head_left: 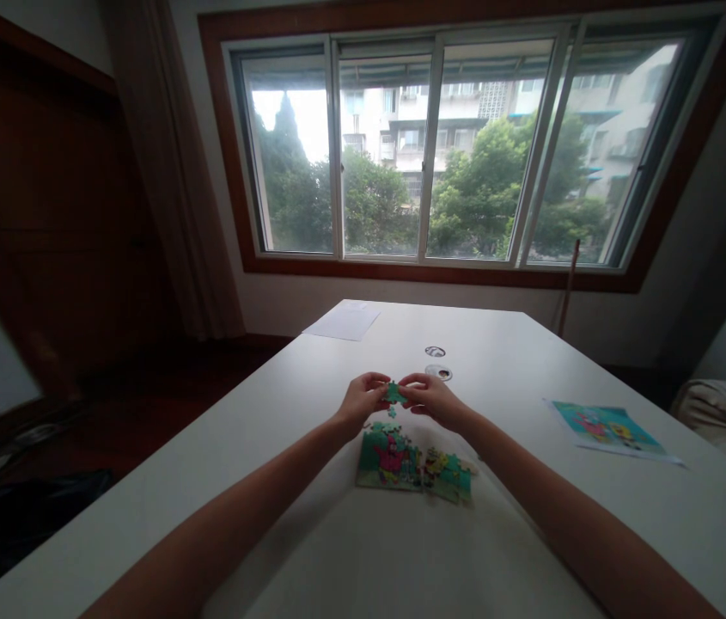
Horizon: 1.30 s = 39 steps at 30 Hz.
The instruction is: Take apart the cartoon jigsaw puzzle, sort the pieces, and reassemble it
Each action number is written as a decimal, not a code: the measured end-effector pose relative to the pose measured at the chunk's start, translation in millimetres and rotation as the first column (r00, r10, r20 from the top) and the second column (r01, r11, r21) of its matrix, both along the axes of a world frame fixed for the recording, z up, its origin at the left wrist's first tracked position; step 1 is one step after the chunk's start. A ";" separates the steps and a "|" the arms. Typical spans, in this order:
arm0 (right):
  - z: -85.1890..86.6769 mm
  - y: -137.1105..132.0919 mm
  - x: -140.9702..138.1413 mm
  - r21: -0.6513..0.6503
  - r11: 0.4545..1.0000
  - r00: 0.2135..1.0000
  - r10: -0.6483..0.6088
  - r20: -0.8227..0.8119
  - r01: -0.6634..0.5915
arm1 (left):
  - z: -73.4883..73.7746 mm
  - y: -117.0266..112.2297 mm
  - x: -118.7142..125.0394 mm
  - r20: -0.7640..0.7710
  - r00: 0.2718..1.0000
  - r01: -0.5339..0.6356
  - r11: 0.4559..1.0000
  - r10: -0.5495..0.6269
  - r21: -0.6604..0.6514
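Observation:
Between my two hands is a small green jigsaw piece (pixel 393 393), raised over the table. My left hand (pixel 364 401) pinches its left side, and the fingers of my right hand (pixel 432 399) close on its right side. Whether it is one piece or two joined is too small to tell. Just below lies a loose green piece (pixel 392 413). Nearer to me, a joined puzzle section (pixel 388 462) with a pink cartoon figure lies flat. To its right sits another joined section (pixel 448 475) with a yellow figure, the two almost touching.
A printed cartoon picture sheet (pixel 613 427) lies on the right of the white table (pixel 259 438). White paper (pixel 342 321) rests at the far left corner. Two round fittings (pixel 438 372) are set beyond my hands. At the right edge is a pale cushioned seat (pixel 723 408).

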State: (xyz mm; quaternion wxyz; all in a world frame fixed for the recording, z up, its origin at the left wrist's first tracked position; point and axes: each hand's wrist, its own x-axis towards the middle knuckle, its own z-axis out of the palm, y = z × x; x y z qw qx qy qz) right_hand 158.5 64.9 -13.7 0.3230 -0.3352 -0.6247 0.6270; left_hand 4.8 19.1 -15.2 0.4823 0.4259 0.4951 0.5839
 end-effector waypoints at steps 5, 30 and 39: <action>-3.9 6.2 -0.3 0.097 0.992 0.996 -0.079 0.028 0.076 | 4.7 -4.4 2.6 0.053 0.998 0.045 0.999 -0.044 -0.017; -9.0 7.4 -2.1 -0.152 0.984 0.981 -0.118 -0.151 0.095 | -5.6 6.7 -15.7 -0.205 0.977 0.069 0.995 -0.053 0.072; 0.4 2.0 -2.0 -0.281 0.957 0.964 -0.005 -0.266 -0.073 | 3.8 0.4 -8.1 -0.036 0.981 0.192 0.978 -0.190 0.075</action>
